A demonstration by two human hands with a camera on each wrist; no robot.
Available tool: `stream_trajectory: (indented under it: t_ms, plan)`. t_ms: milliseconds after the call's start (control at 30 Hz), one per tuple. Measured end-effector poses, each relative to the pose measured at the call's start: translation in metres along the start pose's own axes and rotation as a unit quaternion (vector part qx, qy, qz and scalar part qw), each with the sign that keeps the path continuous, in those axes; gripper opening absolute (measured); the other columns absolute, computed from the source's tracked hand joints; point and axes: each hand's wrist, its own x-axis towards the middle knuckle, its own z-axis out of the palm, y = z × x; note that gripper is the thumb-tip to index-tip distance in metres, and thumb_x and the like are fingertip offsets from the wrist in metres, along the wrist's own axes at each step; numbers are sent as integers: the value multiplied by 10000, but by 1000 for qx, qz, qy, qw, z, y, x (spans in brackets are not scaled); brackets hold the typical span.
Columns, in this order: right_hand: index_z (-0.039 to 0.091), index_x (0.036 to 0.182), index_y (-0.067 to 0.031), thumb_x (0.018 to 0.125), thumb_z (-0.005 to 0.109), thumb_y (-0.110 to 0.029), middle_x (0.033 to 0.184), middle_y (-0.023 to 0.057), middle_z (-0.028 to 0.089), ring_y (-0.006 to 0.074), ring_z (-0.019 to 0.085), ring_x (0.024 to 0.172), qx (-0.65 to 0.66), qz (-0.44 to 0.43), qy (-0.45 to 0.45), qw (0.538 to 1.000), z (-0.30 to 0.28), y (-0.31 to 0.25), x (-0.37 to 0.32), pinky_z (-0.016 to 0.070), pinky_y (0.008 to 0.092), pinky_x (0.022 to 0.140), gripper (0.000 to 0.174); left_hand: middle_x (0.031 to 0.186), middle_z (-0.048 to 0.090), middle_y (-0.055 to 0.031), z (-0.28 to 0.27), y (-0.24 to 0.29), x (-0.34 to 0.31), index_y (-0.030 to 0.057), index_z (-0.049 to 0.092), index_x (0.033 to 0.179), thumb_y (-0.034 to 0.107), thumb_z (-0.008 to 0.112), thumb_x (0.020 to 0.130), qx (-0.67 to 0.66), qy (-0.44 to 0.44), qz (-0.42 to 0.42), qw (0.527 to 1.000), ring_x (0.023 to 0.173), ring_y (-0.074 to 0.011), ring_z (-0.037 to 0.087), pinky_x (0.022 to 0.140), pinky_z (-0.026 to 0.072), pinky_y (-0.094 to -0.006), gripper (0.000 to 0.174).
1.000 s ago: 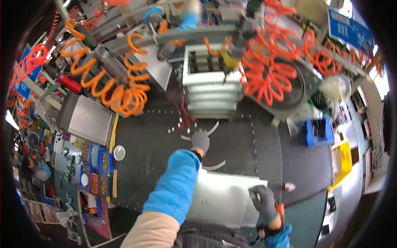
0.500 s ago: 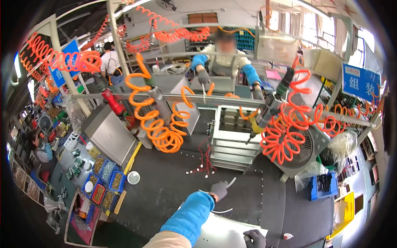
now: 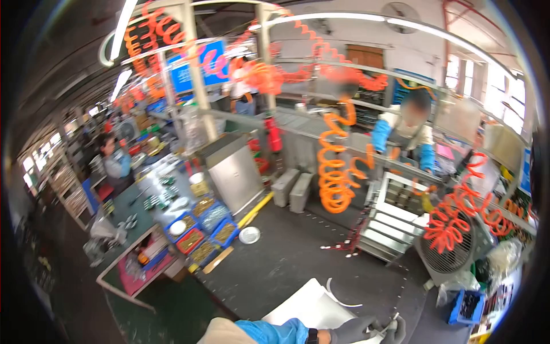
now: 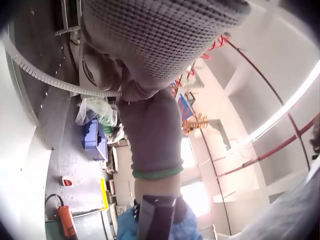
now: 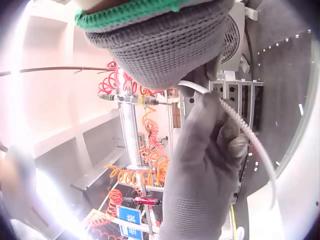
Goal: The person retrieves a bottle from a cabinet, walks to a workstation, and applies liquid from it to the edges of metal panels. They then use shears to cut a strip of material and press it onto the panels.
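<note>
Low in the head view, my gloved left hand and gloved right hand are together over the front of the workbench. Both pinch a thin white ribbed strip, which bends in a curve past the left fingers in the right wrist view. The left wrist view shows the same strip arching away from the fingers. Beneath the hands lies a pale flat panel, partly covered by my left sleeve. Another white strip lies curved beside the panel's far edge.
Blue bins of small hardware and a round white lid stand to the left. A slatted metal frame and a fan unit stand behind. Orange coiled hoses hang overhead. Another person works opposite.
My left hand has picked a white strip up off the bench and drawn it back to my right hand. The head view has swung up and left.
</note>
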Motion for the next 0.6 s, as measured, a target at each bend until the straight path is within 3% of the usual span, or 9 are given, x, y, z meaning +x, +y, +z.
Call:
stream_trajectory:
  t_ms: [33,67,100,167,200,267,333,400,600]
  plan:
    - [625,1257,27,1069,526,-167,1077,50,646,133,591,968,-8,13,-17,1000,0,-3,-3,499,275,833,287,994,651,-133,-3,-14,-5,54,587,1126,198,639,987,-70,-15,-41,997,924,-257,649,812,511,-382,207]
    - [626,1234,32,1062,506,-127,1055,40,644,127,582,958,8,45,-46,998,6,-18,-7,487,266,820,264,1016,665,-87,-9,-20,-8,41,576,1230,205,594,1040,-77,37,-23,996,926,-200,637,842,517,-346,252]
    - [633,1179,29,1060,507,-142,1011,42,638,118,567,896,15,53,-104,993,8,-26,-9,466,265,763,244,1016,665,-87,-19,-15,-10,41,576,1230,205,594,1040,-72,54,-33,995,926,-200,637,842,517,-346,252]
    - [638,1090,6,1056,523,-176,907,27,620,112,543,813,20,73,-215,974,17,-37,-12,437,263,715,218,1082,670,-67,-35,-9,-11,11,570,1311,194,590,1049,-276,27,-89,957,934,-160,623,855,521,-325,320]
    - [638,1090,6,1056,523,-176,907,27,620,112,543,813,21,75,-227,971,22,-34,-15,437,263,715,218,1111,669,-50,-43,-16,-9,0,580,1351,190,590,1051,-264,-23,-90,960,956,-127,616,854,522,-302,355]
    - [637,1032,-21,1061,521,-238,818,9,587,105,517,748,57,132,-256,956,31,-30,-20,415,262,687,247,1093,675,-48,-56,-7,-15,-6,605,1315,188,593,1049,-268,-24,-124,955,952,-117,619,847,524,-295,330]
    - [636,1023,-26,1064,517,-265,795,-3,575,99,509,736,55,135,-268,952,37,-37,-19,407,256,680,270,1074,680,-47,-63,0,-22,-13,629,1279,186,595,1047,-274,-31,-157,948,948,-107,621,839,527,-287,307]
    - [638,1039,-26,1069,511,-345,785,-21,558,85,491,718,94,157,-265,947,43,-34,-21,391,249,662,345,1001,695,-36,-62,0,-27,-16,654,1222,175,612,1032,-346,18,-161,924,896,-87,627,792,527,-272,273]
    - [635,1103,-41,1069,524,-383,782,-27,513,86,484,714,154,194,-269,931,53,-18,-25,398,250,675,361,931,704,-39,-64,-8,-28,2,673,1069,158,640,992,-252,6,-128,959,859,-112,641,746,516,-282,177]
